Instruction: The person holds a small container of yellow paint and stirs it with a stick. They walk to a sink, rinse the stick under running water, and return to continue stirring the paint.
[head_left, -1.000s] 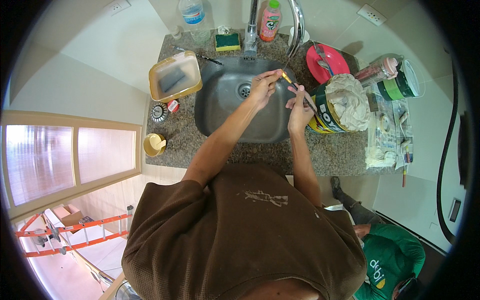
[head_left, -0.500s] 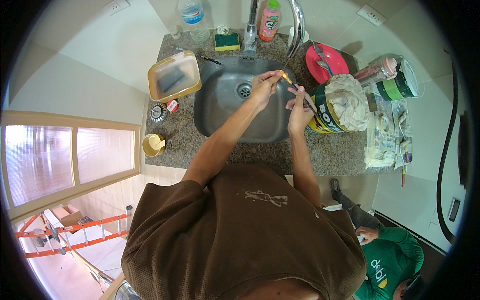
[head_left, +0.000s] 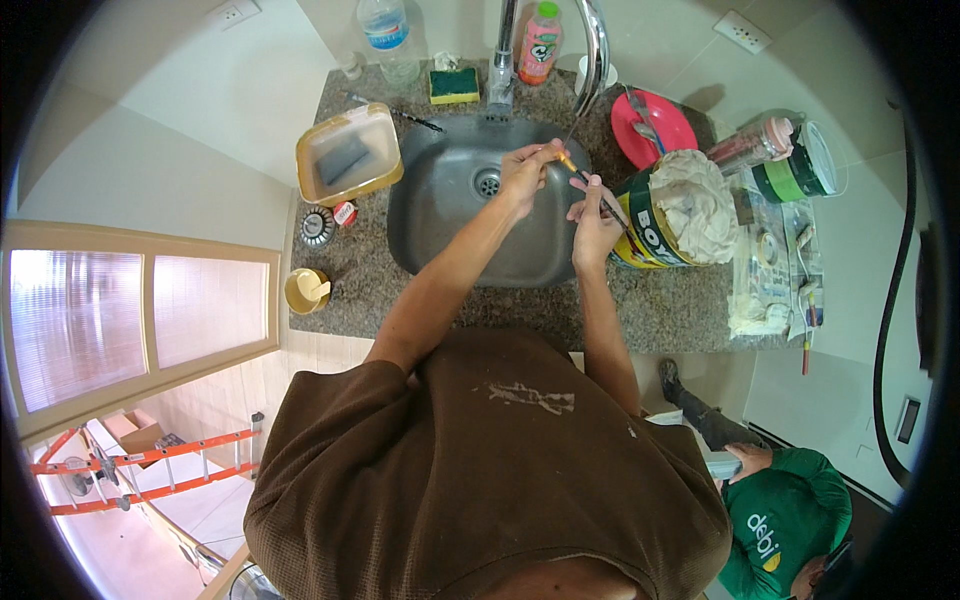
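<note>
Over the right part of the steel sink (head_left: 425,225) I hold a slim paintbrush (head_left: 604,205) with a dark handle and a gold-coloured ferrule. My left hand (head_left: 524,180) pinches its upper end near the ferrule, hiding most of the tip. The handle lies in the fingers of my right hand (head_left: 596,222), slanting down to the right. Just above my left fingertips is the curved chrome faucet (head_left: 599,45); a thin streak runs between the two, too fine to make out. Right beside my right hand stands a dark green and yellow tub (head_left: 640,215) topped with a crumpled whitish cloth (head_left: 695,205).
Left of the sink are a tan container (head_left: 393,178) of cloudy liquid, a drain strainer (head_left: 318,226) and a small cup (head_left: 303,291). A sponge (head_left: 454,86) and bottles stand behind. To the right is a pink plate (head_left: 680,125). A person in green (head_left: 790,510) is behind me.
Both hands stay close to their earlier places, with the brush shifted slightly left in them. The person in green has moved a little, and more of a pale object shows at their hand.
</note>
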